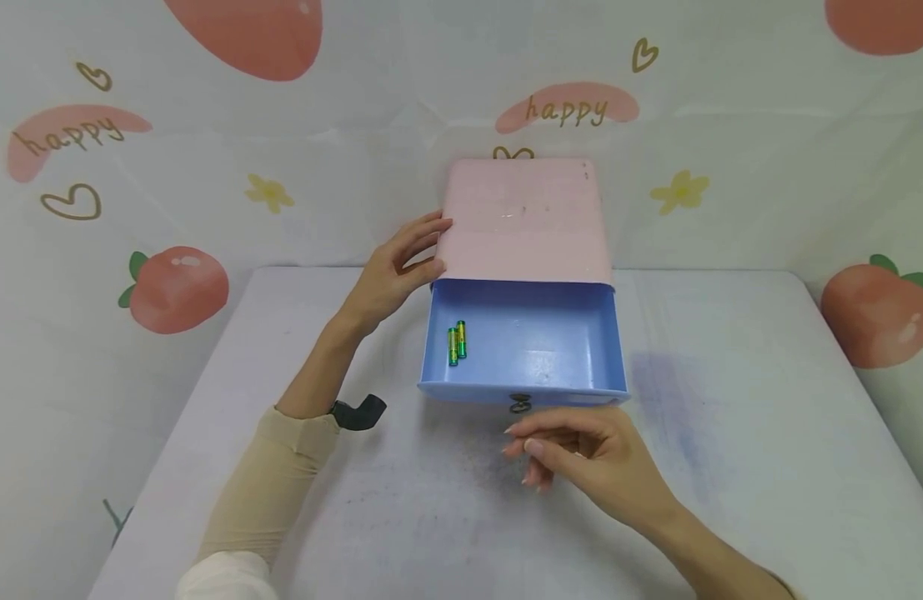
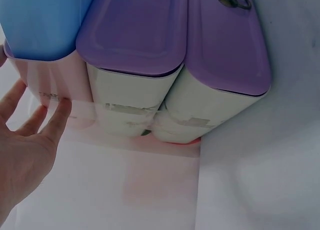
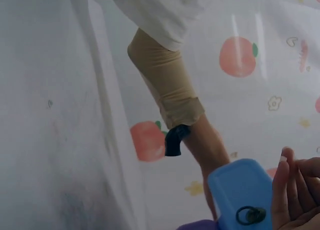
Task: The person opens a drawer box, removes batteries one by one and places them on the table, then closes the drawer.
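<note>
The drawer (image 1: 544,337) is projecting from its pink housing (image 1: 524,221); it is showing a smooth, glossy, pale blue interior with a shallow, rectangular form and a slightly wider front lip; a dark metal ring (image 1: 520,406) is hanging at the centre of the front. The housing is displaying a matt pink top with rounded corners and a few small dark marks.

2 batteries (image 1: 457,343) are lying in the drawer near its left wall; both are showing green ends and yellow-green casings; they are lying side by side, lengthwise from front to back, the right 1 sitting slightly farther back.

The left hand (image 1: 397,262) is touching the housing's left side with its fingers spread; the right hand (image 1: 592,454) is hovering just in front of the drawer, its fingers bending loosely and its thumb lying close to them; whether thumb and fingertips are touching cannot be told.

In the left wrist view, 2 purple fronts (image 2: 132,32) are closing off 2 white housings (image 2: 125,97) stacked under the pink 1; the stack is standing on a white table (image 1: 401,517) before a fruit-printed backdrop (image 1: 401,125).
</note>
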{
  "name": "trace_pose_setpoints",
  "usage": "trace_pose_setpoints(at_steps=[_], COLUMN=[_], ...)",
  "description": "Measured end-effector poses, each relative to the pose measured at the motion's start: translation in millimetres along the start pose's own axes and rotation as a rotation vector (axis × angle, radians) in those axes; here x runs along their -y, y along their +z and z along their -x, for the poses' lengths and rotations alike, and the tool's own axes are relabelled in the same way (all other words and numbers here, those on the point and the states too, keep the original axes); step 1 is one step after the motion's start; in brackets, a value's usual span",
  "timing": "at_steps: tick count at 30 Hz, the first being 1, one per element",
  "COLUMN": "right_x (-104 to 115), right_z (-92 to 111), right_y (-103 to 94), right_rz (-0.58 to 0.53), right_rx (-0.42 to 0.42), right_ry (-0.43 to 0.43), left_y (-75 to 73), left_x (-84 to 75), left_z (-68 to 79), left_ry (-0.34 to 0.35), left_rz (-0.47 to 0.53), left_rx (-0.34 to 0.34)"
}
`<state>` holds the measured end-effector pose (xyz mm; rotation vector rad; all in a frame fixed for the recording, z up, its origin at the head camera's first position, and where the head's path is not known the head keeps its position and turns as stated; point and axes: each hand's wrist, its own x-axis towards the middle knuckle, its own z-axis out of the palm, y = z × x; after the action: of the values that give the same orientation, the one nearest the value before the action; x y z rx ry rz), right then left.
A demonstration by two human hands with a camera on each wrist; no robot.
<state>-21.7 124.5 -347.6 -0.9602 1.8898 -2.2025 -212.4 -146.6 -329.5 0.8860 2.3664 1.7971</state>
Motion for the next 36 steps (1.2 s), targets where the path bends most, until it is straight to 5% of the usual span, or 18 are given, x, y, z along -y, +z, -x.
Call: trace_pose_setpoints(at_steps=[16, 36], right_x=[32, 56], right_z=[-25, -53], right_y=[-3.1, -17.7], right_rz=[0.131, 0.386], right_rx=[0.053, 0.099], right_ry=[-0.148, -0.050], left_y=[2.4, 3.3], left_x=[-0.1, -0.5], left_z=[0.2, 0.1], left_ry=[0.010, -0.007], left_rz=[0.001, -0.018], left_rx=[-0.012, -0.014])
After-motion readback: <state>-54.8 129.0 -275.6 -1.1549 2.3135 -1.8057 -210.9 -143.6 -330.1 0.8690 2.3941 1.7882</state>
